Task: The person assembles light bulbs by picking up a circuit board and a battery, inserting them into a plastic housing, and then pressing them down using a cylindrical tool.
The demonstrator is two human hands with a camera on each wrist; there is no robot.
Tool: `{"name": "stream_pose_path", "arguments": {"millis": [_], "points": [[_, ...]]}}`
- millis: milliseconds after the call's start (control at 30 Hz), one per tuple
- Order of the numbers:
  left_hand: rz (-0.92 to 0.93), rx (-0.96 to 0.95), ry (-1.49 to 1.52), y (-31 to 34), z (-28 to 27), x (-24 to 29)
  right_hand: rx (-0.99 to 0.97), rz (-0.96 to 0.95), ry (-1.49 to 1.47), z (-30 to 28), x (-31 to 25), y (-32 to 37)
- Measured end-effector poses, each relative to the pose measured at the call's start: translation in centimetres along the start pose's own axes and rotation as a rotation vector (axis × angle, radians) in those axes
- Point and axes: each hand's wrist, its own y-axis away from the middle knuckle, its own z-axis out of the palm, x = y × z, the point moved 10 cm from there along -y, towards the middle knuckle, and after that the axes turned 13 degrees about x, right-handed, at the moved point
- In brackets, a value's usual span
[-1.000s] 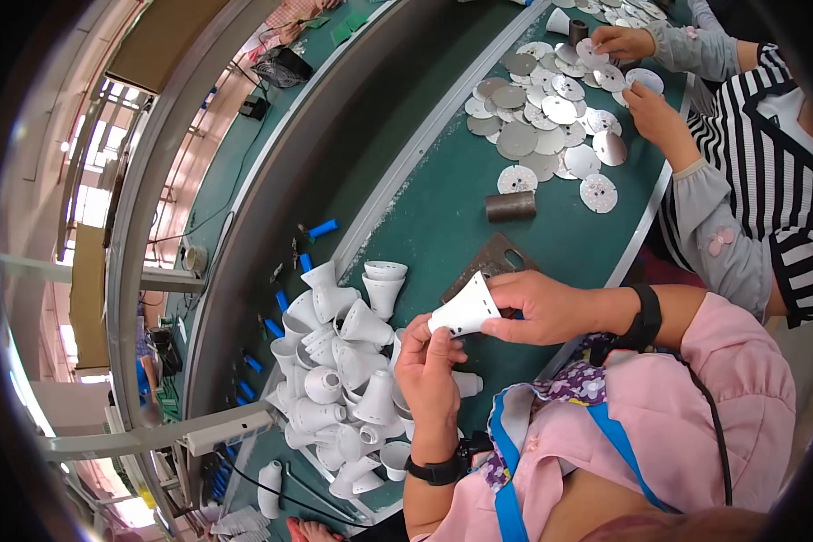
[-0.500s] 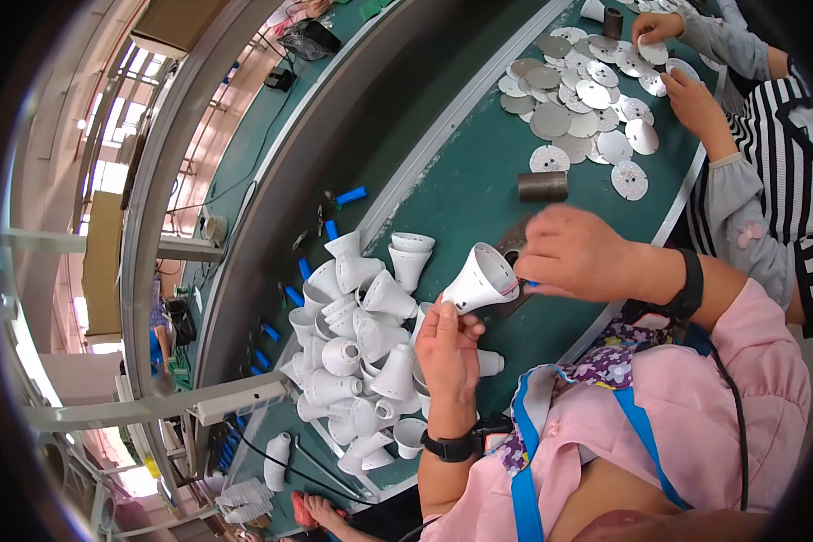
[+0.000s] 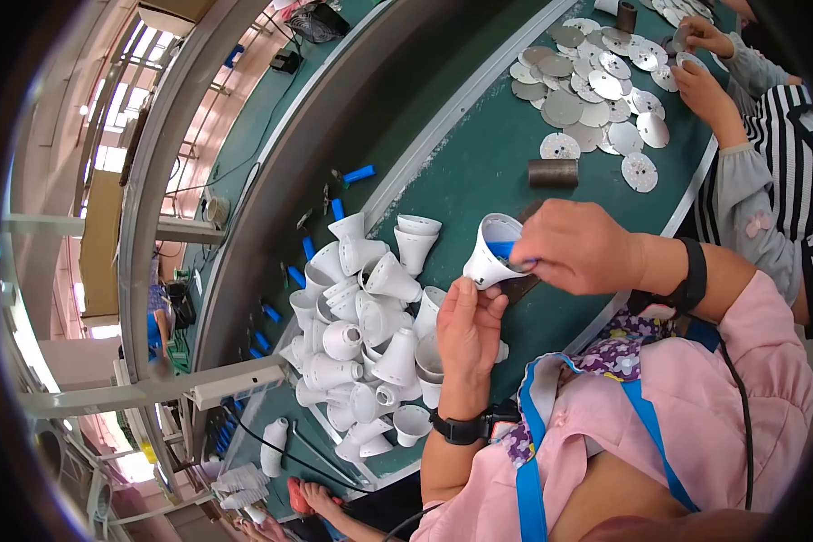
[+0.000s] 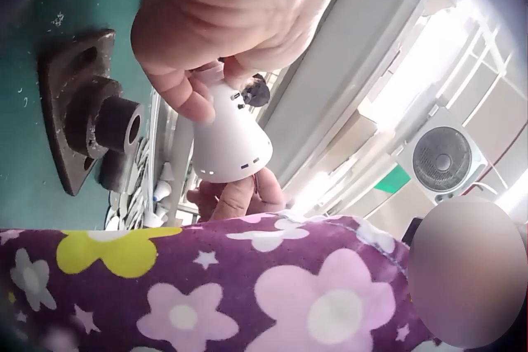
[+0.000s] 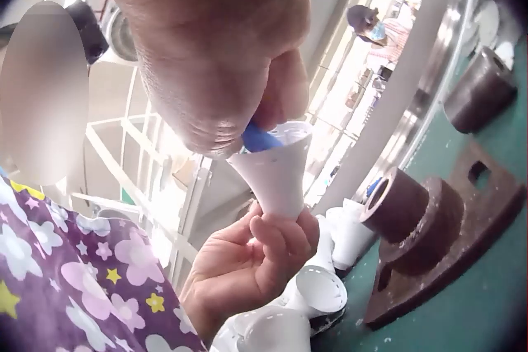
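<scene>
My left hand [image 3: 468, 330] holds a white cone-shaped lamp housing [image 3: 481, 266] by its narrow neck, wide mouth tilted up toward my right hand [image 3: 580, 248]. Between the fingers of the right hand is a blue-sleeved part [image 3: 499, 247], its end inside the mouth of the housing. The right wrist view shows the blue-sleeved part [image 5: 262, 139] at the rim, partly covered by my fingers. Small slots ring the wide end of the housing [image 4: 227, 141] in the left wrist view, where left fingertips pinch the neck.
A heap of white housings [image 3: 393, 357] lies left of my hands. More blue-sleeved parts [image 3: 359, 172] line the belt edge. A dark metal fixture [image 5: 421, 220] and a metal cylinder [image 3: 553, 172] stand beyond, then metal discs [image 3: 596, 86] near another person's hands [image 3: 709, 95].
The housing has turned from lying sideways to mouth up, and the right hand has left its rim and brought the blue-sleeved part into its mouth. The head view has shifted slightly.
</scene>
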Motion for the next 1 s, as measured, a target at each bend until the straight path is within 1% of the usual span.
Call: {"name": "stream_pose_path", "arguments": {"millis": [33,100,133,200,267,333,367,433,467,533,567,600,667,700,767,900,933,967,1000], "points": [[-0.001,0.003,0.0,-0.1,0.0,-0.2,-0.001,0.002,-0.002,0.0,0.1,0.0],[-0.054,-0.039,0.029,-0.3,0.6,-1.3,-0.069,0.376,-0.153,0.9,3.4,0.6],[-0.06,-0.037,0.028,-0.4,0.8,-1.4,-0.07,0.382,-0.152,0.9,3.7,0.4],[-0.034,0.045,0.064,-1.2,0.5,-1.4,-0.136,0.395,-0.102,1.3,4.4,0.1],[-0.024,0.025,0.057,-1.4,1.4,-1.2,-0.126,0.434,-0.135,0.7,4.8,-0.3],[0.007,-0.004,0.051,-1.4,2.3,-0.8,-0.238,0.38,-0.064,0.9,4.7,-0.5],[0.004,-0.001,0.05,-1.4,2.5,-0.9,-0.239,0.384,-0.066,0.8,4.9,-0.6],[-0.067,-0.028,-0.06,-1.4,3.3,-1.9,-0.254,0.174,0.006,0.7,3.7,-1.4],[-0.071,-0.029,-0.063,-1.4,3.3,-2.1,-0.253,0.178,0.008,0.8,3.8,-1.5],[0.202,-0.152,-0.535,-0.8,4.6,-1.5,-0.365,0.031,0.091,2.1,2.5,-1.1],[0.257,-0.079,-0.66,-1.4,3.6,-1.6,-0.366,0.032,0.09,2.3,2.3,-1.1],[0.259,-0.077,-0.659,-1.8,3.4,-2.0,-0.366,0.004,0.115,2.6,2.0,-1.0],[0.486,-0.055,-0.708,-1.8,3.5,-0.5,-0.366,-0.021,0.135,3.0,1.8,-1.1],[0.483,-0.054,-0.709,-1.8,3.5,-0.4,-0.401,-0.023,0.147,3.2,1.8,-1.1],[0.614,-0.061,-0.908,-1.4,4.3,0.4,-0.438,-0.025,0.161,3.3,1.8,-1.3],[0.665,-0.128,-0.925,-1.5,4.3,-0.2,-0.56,-0.091,0.179,4.0,1.6,-1.6],[0.628,-0.118,-0.924,-1.9,3.8,-0.5,-0.604,-0.122,0.201,4.2,1.6,-1.5],[0.59,-0.109,-0.923,-2.2,3.4,-0.9,-0.606,-0.122,0.202,4.2,1.6,-1.7],[0.591,-0.109,-0.919,-2.2,3.4,-1.1,-0.621,-0.135,0.199,4.3,1.5,-1.7]]}}
